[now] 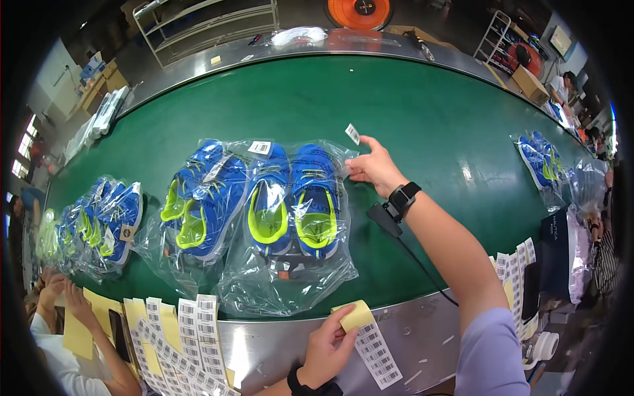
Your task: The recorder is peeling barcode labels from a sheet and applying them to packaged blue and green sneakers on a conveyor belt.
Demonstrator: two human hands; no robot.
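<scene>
In my left hand [325, 350], at the table's front edge, is a sheet of barcode labels [378, 353] with a curled yellow backing, pinched between thumb and fingers. My right hand [376, 168] reaches over the green conveyor belt [422, 112]. One barcode label [352, 134] clings at its index fingertip. The thumb is beside the edge of a clear plastic bag [284, 290]; whether it touches the plastic I cannot tell. Inside lies a pair of blue sneakers [317, 171] with lime linings, and a white label [259, 147] shows near their toes. Another bagged blue pair [205, 198] lies left of it.
More bagged sneakers lie on the belt at left [109, 221] and far right [541, 162]. Label sheets [198, 330] cover the front ledge at left, beside a co-worker's hands [76, 300]. A black cable [422, 264] trails from my right wrist device. An orange fan [360, 13] stands beyond.
</scene>
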